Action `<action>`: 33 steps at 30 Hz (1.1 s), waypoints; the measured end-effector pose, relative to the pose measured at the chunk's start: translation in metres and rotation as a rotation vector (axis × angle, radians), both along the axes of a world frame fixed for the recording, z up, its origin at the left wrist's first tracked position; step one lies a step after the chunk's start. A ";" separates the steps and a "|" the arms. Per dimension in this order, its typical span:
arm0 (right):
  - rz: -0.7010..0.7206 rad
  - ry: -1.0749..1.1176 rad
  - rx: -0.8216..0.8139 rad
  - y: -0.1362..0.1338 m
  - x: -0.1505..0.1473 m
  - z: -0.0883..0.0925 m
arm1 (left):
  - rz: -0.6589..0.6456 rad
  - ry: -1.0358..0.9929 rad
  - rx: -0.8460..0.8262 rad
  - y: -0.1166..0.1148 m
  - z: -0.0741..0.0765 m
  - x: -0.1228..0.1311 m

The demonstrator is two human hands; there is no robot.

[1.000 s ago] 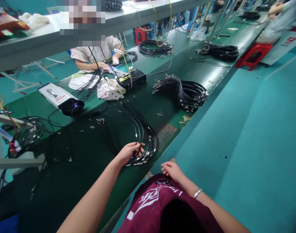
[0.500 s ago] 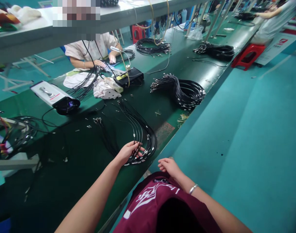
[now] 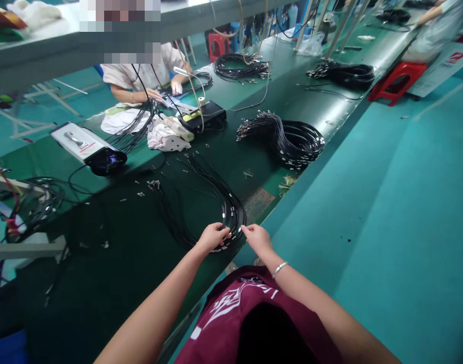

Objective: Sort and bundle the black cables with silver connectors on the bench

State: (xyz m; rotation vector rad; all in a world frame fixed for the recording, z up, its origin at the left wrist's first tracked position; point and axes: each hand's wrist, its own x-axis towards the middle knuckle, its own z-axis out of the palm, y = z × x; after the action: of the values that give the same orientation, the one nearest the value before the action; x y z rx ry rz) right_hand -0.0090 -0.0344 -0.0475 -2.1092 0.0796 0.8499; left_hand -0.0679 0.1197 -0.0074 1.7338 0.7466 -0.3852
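A loose bundle of thin black cables [image 3: 232,199] with small white tags lies curved on the green workbench [image 3: 140,283], near its front edge. My left hand [image 3: 213,237] is closed round some of these cables on the inner side of the bend. From the outer side my right hand [image 3: 257,239] reaches in, with thumb and forefinger pinched at a white-tagged cable; the exact grip is small to see. The bundle's metal-tipped ends [image 3: 154,185] point toward the far side of the bench.
A thicker coiled cable bundle [image 3: 292,140] lies farther right, with more coils [image 3: 343,74] beyond it. A white-and-black machine [image 3: 89,149], cloths [image 3: 166,135] and a black box [image 3: 206,117] stand across the bench. A co-worker's hands [image 3: 176,87] work behind them. A red stool [image 3: 397,83] stands at right.
My right hand has moved from beside my body up to the cables' outer edge. My left hand has shifted slightly right, and the separated cables have drawn in toward the bundle.
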 end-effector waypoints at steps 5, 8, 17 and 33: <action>0.061 -0.098 -0.150 0.021 0.026 0.003 | -0.007 -0.057 -0.034 0.006 0.008 -0.005; 0.090 -0.031 -0.123 0.025 0.033 0.006 | 0.013 -0.092 -0.065 0.007 0.010 -0.007; 0.056 0.163 0.345 0.045 0.024 0.045 | -0.010 -0.222 -0.217 0.010 0.026 -0.012; 0.013 0.094 0.151 0.032 0.010 0.004 | -0.005 -0.161 -0.138 0.007 0.030 -0.020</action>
State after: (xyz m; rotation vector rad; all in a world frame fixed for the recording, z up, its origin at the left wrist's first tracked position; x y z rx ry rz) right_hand 0.0008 -0.0021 -0.0439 -1.9306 0.0496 0.9334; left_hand -0.0883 0.1263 0.0231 1.6158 0.5861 -0.2894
